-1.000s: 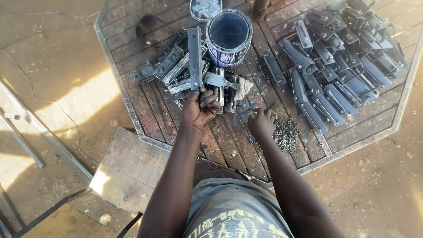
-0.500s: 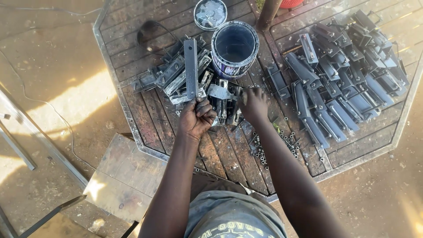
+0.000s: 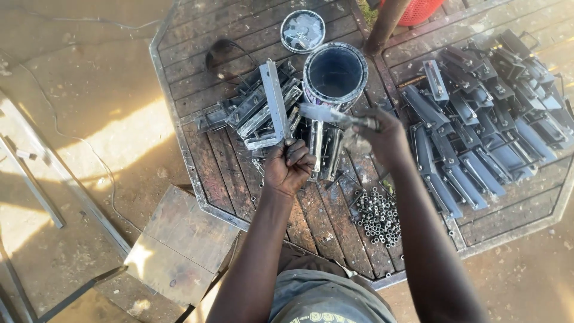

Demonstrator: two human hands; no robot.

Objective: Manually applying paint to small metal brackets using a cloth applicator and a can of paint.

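The right hand (image 3: 382, 140) pinched a flat grey metal piece (image 3: 332, 113) (likely mid-painting) beside the open dark paint tin (image 3: 335, 72); the left hand (image 3: 290, 167), fisted, steadied the unpainted bracket heap (image 3: 257, 110).

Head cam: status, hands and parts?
Left hand fisted by the metal brackets. Right hand holds flat metal piece beside paint can. Nothing blocking.

right hand (image 3: 385, 140) | lifted off table | now grips paintbrush (image 3: 335, 115)
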